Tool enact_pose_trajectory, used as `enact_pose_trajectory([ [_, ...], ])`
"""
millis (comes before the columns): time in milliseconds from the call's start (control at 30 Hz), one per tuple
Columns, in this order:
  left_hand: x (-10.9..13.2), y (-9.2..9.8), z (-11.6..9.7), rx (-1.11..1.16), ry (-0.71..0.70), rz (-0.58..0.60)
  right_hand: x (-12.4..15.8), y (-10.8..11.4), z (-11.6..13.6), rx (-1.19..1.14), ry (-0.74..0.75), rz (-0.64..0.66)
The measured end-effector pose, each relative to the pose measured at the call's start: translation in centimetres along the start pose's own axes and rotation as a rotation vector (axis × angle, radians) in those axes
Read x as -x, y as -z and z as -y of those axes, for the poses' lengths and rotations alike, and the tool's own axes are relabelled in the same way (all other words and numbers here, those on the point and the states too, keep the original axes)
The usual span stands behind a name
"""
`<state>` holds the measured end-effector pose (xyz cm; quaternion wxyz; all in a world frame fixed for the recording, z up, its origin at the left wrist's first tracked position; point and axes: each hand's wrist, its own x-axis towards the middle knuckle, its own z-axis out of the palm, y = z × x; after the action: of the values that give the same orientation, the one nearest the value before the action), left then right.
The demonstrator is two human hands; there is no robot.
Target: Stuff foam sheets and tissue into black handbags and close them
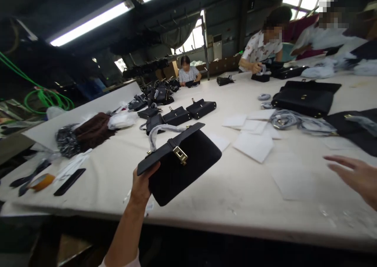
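A black handbag [188, 163] with a gold clasp is held up over the front of the table, tilted, its flap lifted slightly. My left hand [141, 186] grips it at the lower left edge, thumb at the flap. The bag's handle [169, 128] is wrapped in clear plastic film. At the right, my right hand [353, 176] is stretched out over the table, fingers apart, holding nothing. Near it on the tabletop lies a faint white sheet [294, 180]. Farther back are stacked white sheets [255, 143].
More black handbags [176, 116] stand mid-table, with a large one [306, 98] at right beside film-wrapped straps [284, 119]. Orange tape [43, 181], a black strip [70, 181] and brown cloth [97, 133] lie left. Several co-workers [262, 47] sit around the table [206, 216].
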<state>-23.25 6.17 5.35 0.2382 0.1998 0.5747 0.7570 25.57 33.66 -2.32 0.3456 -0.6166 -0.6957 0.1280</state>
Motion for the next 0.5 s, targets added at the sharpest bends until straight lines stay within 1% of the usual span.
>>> enact_pose_trajectory([
  [33,1.5,-0.4,-0.4,0.048,0.105,0.004,1.1,-0.1,0.3,-0.059,-0.050,0.039],
  [67,2.8,-0.8,-0.8,0.087,0.245,0.004,2.3,-0.4,1.0,-0.149,-0.073,0.084],
  [100,3.9,-1.2,-1.0,0.114,0.402,0.003,3.5,-0.8,2.1,-0.265,-0.063,0.136],
  [133,4.9,-1.5,-1.1,0.130,0.545,0.010,4.7,-1.3,3.4,-0.372,-0.040,0.160],
  [167,5.6,-1.6,-1.2,0.139,0.650,0.021,5.9,-1.7,4.7,-0.472,-0.008,0.194],
  [200,6.2,-1.7,-1.2,0.141,0.716,0.041,7.1,-2.0,6.0,-0.547,0.010,0.216],
  [233,6.6,-1.7,-1.2,0.135,0.749,0.071,8.1,-2.2,7.0,-0.605,0.025,0.233],
  [300,7.0,-1.8,-0.9,0.102,0.759,0.109,10.1,-2.2,8.3,-0.667,0.051,0.258],
  [367,7.4,-2.0,-0.5,0.064,0.749,0.095,11.7,-2.0,8.6,-0.687,0.085,0.274],
  [400,7.7,-2.1,-0.1,0.059,0.715,0.081,12.5,-1.9,8.5,-0.690,0.100,0.284],
  [433,8.0,-2.3,0.4,0.065,0.649,0.072,13.1,-1.8,8.5,-0.692,0.113,0.292],
  [500,8.7,-2.8,1.8,0.087,0.442,0.087,14.4,-1.7,8.8,-0.716,0.146,0.275],
])
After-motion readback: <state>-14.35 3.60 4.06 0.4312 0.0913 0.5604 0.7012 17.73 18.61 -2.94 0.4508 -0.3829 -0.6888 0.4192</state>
